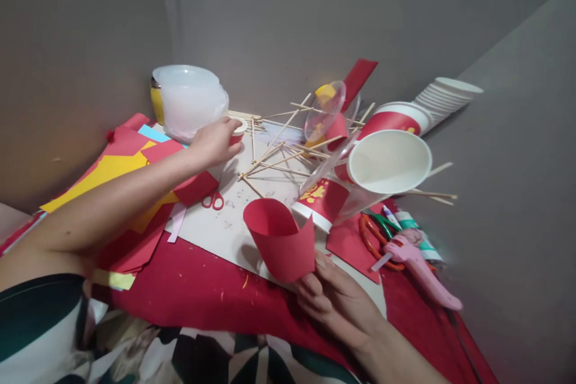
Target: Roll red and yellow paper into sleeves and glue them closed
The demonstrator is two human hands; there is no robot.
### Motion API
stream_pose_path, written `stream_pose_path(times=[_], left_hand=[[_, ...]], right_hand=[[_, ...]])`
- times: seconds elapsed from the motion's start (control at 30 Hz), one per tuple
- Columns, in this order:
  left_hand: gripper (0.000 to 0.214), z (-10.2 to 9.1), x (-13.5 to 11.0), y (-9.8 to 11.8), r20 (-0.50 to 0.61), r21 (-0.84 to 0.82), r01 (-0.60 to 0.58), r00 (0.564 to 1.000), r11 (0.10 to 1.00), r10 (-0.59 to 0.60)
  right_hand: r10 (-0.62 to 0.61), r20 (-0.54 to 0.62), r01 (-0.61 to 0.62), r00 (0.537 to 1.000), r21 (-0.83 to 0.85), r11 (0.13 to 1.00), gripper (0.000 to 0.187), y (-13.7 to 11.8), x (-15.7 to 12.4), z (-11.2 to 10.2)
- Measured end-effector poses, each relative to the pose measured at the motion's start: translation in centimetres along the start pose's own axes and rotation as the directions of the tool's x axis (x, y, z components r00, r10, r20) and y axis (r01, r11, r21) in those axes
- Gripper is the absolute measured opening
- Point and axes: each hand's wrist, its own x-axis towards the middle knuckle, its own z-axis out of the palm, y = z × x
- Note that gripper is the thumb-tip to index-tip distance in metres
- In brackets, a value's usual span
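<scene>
My right hand (339, 303) is closed on the edge of a red paper strip (285, 252), which is curled into an open tube with one pointed corner sticking up. My left hand (215, 143) reaches to the back of the table. Its fingers are wrapped round a small red object with a round white top (238, 128), mostly hidden by the hand. Just beyond it stands a white translucent tub (191, 102). Below that hand, red-handled scissors (213, 200) lie on the pale board (216, 234).
Thin wooden sticks (270, 159) joined in frames spread across the middle. To the right are red-wrapped paper cups (326, 201), a stack of white cups (445, 102), clear plastic discs (326, 111) and a pink glue gun (423, 270). Red and yellow paper sheets (112, 177) lie under my left arm.
</scene>
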Motion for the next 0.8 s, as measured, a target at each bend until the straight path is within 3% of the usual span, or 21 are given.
stream_pose_path(times=[0.2, 0.37, 0.47, 0.57, 0.67, 0.8], left_hand=[[0.030, 3.1, 3.0, -1.1, 0.006, 0.111, 0.027, 1.000, 0.993, -0.028], [0.028, 3.1, 2.6, -1.9, -0.027, 0.098, -0.021, 0.999, 0.995, 0.024], [0.027, 1.9, 0.2, -1.5, -0.050, 0.086, -0.072, 0.996, 0.994, 0.077], [0.033, 0.2, -3.9, -0.8, -0.054, 0.049, -0.187, 0.980, 0.981, 0.189], [0.032, -1.0, -8.5, -0.2, -0.119, 0.006, -0.370, 0.922, 0.929, 0.368], [0.025, -1.3, -12.7, 0.9, -0.056, -0.034, -0.555, 0.831, 0.831, 0.553]], right_hand=[[-0.010, -0.043, 0.012, 0.999, 0.045, 0.999, 0.027, 0.1, 0.2, -0.5], [-0.021, -0.025, 0.022, 0.999, 0.052, 0.998, 0.028, 0.0, 0.4, -0.5], [-0.030, -0.014, 0.031, 0.999, 0.062, 0.998, 0.025, -0.1, 0.3, -0.4], [-0.061, -0.002, 0.061, 0.998, 0.031, 0.998, 0.025, 0.0, 0.0, -0.2], [-0.100, 0.027, 0.101, 0.995, -0.043, 0.994, 0.026, 0.0, -0.5, 0.1], [-0.111, 0.008, 0.111, 0.994, -0.145, 0.983, 0.029, -0.1, -0.8, 0.5]])
